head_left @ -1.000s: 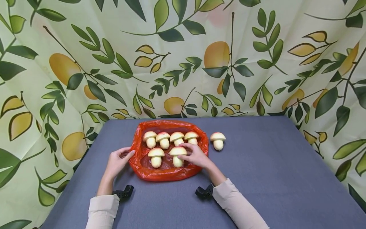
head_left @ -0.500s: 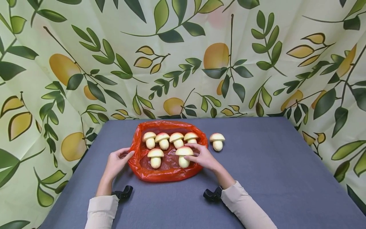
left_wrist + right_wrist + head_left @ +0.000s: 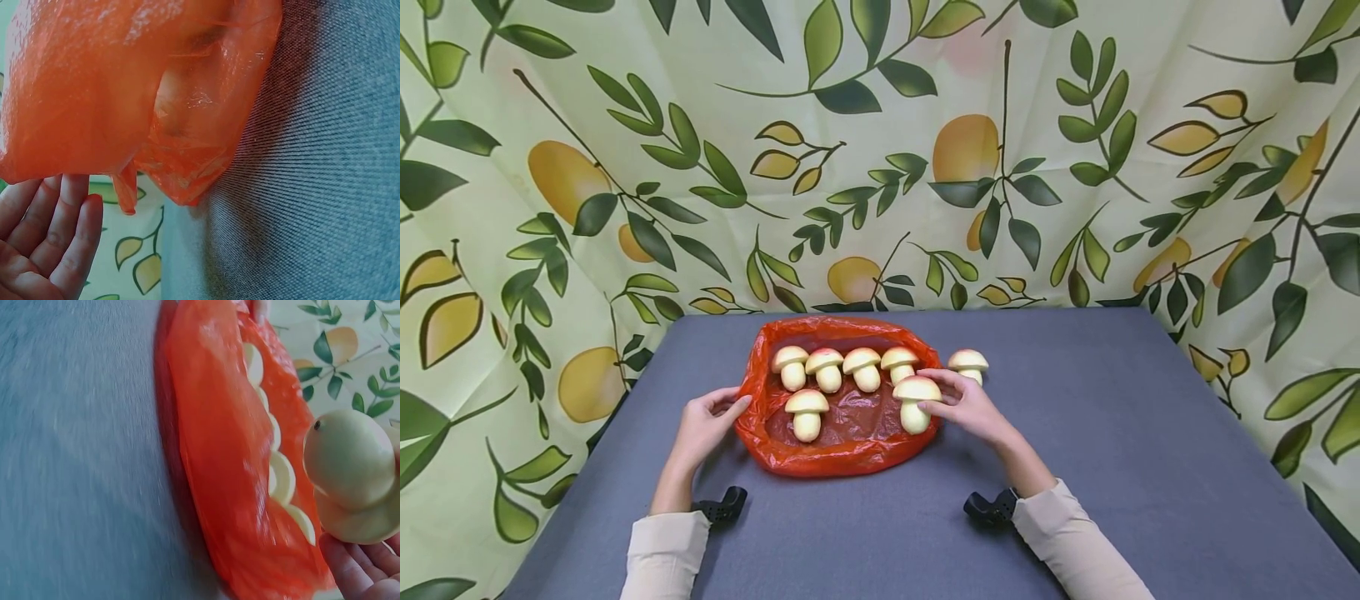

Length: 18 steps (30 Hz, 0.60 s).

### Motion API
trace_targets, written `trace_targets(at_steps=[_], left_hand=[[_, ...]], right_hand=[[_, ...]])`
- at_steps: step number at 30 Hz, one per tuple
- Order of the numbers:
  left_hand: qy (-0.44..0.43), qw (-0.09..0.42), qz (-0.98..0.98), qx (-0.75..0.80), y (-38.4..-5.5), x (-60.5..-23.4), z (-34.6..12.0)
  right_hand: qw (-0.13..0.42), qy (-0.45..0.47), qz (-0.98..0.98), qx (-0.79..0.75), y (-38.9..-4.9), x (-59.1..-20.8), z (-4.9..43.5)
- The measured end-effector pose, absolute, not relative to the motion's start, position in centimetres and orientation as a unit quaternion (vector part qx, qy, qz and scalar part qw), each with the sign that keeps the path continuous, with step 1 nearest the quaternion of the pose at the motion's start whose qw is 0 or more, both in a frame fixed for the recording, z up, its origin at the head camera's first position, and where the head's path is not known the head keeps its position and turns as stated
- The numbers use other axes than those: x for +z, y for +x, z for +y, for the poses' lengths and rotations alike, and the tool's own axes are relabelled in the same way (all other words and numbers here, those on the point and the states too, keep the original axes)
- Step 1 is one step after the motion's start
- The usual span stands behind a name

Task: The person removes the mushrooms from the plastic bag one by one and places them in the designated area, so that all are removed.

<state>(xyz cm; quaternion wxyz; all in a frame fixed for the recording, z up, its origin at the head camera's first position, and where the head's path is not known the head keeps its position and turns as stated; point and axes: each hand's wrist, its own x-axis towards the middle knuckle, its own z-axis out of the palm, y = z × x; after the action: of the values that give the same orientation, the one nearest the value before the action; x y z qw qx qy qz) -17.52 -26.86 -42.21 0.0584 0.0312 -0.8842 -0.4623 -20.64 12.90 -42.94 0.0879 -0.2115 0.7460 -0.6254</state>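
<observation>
My right hand [image 3: 973, 406] pinches a toy mushroom [image 3: 916, 407] with a pale stem and a pink-tinged yellow cap. It is held at the right side of an open red plastic bag [image 3: 831, 457]. In the right wrist view the round stem end of this mushroom [image 3: 350, 456] faces the camera. At the bag's left rim, the thumb and fingers of my left hand [image 3: 703, 425] pinch the edge; the left wrist view hides the thumb. Inside the bag, several mushrooms stand in a back row, and one mushroom [image 3: 807, 414] lies in front at the left.
One more mushroom [image 3: 967, 363] lies on the grey table [image 3: 1112, 467] right of the bag, partly behind my right hand. Behind the table hangs a cloth [image 3: 880, 150] printed with leaves and fruit.
My right hand has moved to the right with its mushroom, from the bag's front middle to its right rim. The left hand and the other mushrooms stay put.
</observation>
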Motion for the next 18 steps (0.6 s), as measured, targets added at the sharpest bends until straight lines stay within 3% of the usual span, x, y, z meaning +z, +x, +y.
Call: trace_targets(at_steps=[18], left_hand=[[0.027,0.061,-0.886,-0.458,-17.4,-42.1,-26.9]], right_hand=[[0.058,-0.174,0.77,-0.611,-21.2,-42.9,17.7]])
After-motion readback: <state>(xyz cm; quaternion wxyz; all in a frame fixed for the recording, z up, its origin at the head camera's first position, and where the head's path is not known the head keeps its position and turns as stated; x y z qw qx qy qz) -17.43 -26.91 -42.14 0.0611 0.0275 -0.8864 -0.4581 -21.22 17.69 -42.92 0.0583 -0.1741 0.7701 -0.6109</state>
